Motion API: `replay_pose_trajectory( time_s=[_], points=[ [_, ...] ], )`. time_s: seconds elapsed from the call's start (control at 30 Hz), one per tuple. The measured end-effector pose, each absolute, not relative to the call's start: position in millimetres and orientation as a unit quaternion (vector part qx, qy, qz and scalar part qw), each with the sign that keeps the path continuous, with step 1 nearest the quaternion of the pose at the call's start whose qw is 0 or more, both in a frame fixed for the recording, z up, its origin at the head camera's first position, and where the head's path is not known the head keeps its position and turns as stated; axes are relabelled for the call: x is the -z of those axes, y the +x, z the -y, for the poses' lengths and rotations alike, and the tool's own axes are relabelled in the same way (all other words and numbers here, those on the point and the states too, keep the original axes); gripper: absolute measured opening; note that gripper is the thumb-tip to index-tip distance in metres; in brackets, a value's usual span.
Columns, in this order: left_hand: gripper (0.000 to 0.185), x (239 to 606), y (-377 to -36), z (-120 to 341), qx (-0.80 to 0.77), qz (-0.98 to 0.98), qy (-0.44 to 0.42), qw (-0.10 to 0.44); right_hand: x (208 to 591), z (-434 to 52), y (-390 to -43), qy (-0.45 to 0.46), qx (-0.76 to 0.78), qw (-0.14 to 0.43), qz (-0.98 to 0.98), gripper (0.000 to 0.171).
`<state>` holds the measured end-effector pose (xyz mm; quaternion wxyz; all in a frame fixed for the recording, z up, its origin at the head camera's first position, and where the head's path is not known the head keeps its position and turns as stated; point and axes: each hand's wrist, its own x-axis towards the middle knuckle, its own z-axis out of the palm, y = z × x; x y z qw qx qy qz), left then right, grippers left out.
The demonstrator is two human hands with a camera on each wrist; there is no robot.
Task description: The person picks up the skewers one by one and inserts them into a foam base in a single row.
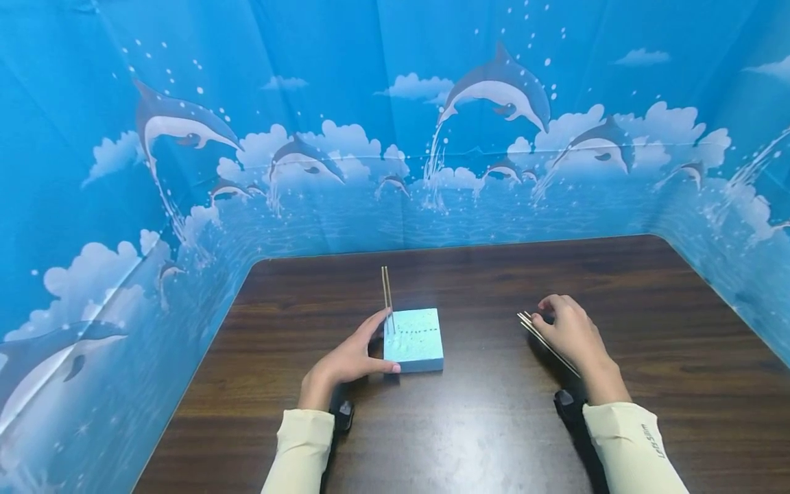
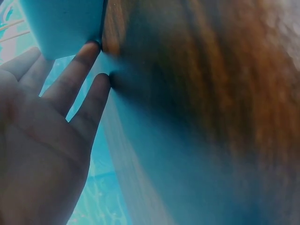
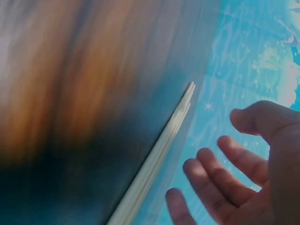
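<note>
hand left [image 1: 350,353]: holds blue block [image 1: 421,348] | hand right [image 1: 574,336]: fingers loosely bent, near sticks [image 3: 152,164]

So it's a dark brown wood-grain table [image 1: 469,425], rounded at the far corners, with a shiny patch of glare toward the near middle. Sitting flat on it, a bit left of centre, is a light blue block [image 1: 420,348]. Well over to the right there's a little bunch of thin pale sticks [image 1: 551,348] lying at a slant
</note>
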<state>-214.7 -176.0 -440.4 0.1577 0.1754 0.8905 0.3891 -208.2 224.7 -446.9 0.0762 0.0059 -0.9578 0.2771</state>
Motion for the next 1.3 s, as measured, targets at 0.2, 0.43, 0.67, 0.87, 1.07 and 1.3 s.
replay_pose_trajectory(
  time_s=[0.2,0.43,0.67,0.87,1.07,1.3],
  points=[
    [0.107,439,-215,175,-0.396,-0.886,0.179,0.159,451,-238,-206,-0.011,-0.254,0.051,0.966,0.035],
    [0.107,438,-214,175,-0.399,-0.885,0.177,0.160,452,-245,-201,-0.013,-0.238,0.034,0.971,0.026],
    [0.107,439,-214,174,-0.397,-0.887,0.172,0.163,453,-246,-198,-0.015,-0.229,0.034,0.973,0.014],
    [0.107,440,-216,174,-0.392,-0.889,0.172,0.160,453,-248,-198,-0.021,-0.232,0.039,0.972,0.020],
    [0.107,440,-216,174,-0.390,-0.889,0.175,0.161,454,-246,-198,-0.021,-0.226,0.029,0.973,0.023],
    [0.108,440,-215,174,-0.392,-0.889,0.176,0.161,456,-244,-199,-0.028,-0.213,0.012,0.977,0.023]
  ],
)
